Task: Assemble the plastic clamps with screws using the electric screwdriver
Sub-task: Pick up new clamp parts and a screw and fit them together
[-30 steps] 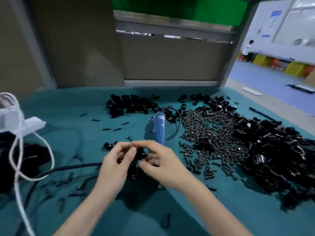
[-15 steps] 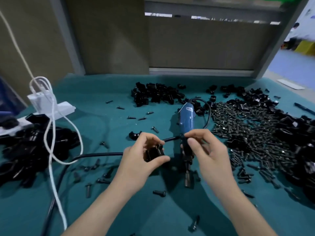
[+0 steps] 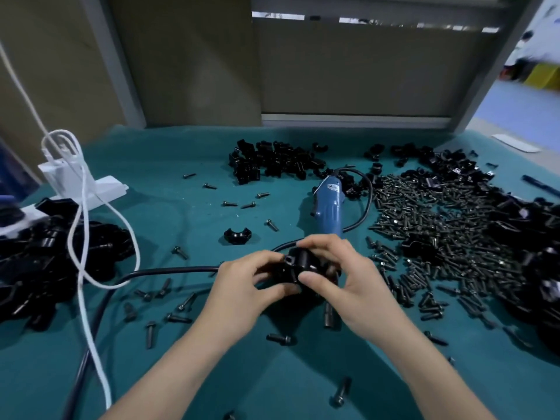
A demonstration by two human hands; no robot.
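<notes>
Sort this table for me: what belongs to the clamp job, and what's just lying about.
Job in hand:
- clamp, gripped by left hand and right hand
- screwdriver, lying on the table
- screw pile
- clamp pile

Lying about:
- white cable
- power strip

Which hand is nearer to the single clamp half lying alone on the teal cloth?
Left. The clamp half lies just beyond the left hand; the right hand is farther right.
</notes>
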